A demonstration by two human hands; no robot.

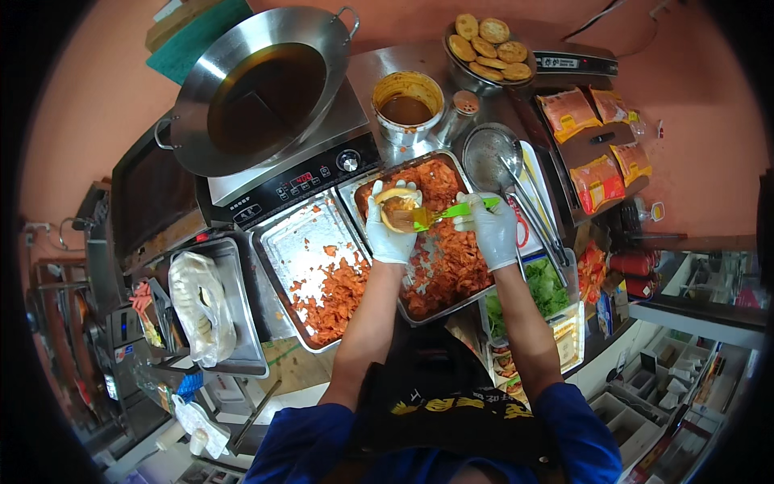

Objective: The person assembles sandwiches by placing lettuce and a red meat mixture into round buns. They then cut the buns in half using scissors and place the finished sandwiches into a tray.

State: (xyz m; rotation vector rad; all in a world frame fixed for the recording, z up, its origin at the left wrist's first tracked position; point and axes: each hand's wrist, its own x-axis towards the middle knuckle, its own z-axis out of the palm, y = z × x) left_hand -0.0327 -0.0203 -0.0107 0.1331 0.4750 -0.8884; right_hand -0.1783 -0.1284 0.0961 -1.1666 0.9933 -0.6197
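My left hand [389, 239], in a white glove, holds a round flatbread [389, 195] that is split so its inside shows. A green-handled basting brush [465, 209] is gripped in my gloved right hand [493, 233]. Its sauce-coated bristles [423, 219] lie at the opening of the bread; whether the tip is inside I cannot tell. Both hands hover over a steel tray of red-sauced chopped meat [453, 266]. Left of it, a second steel tray [302, 245] has similar meat heaped at its near end.
A large wok of dark liquid [266, 103] sits on an induction cooker [302, 181]. Behind the trays stand a sauce pot [408, 109], a shaker [458, 118] and a bowl of flatbreads [487, 51]. To the right are a strainer [493, 157], tongs [538, 212] and lettuce [547, 287].
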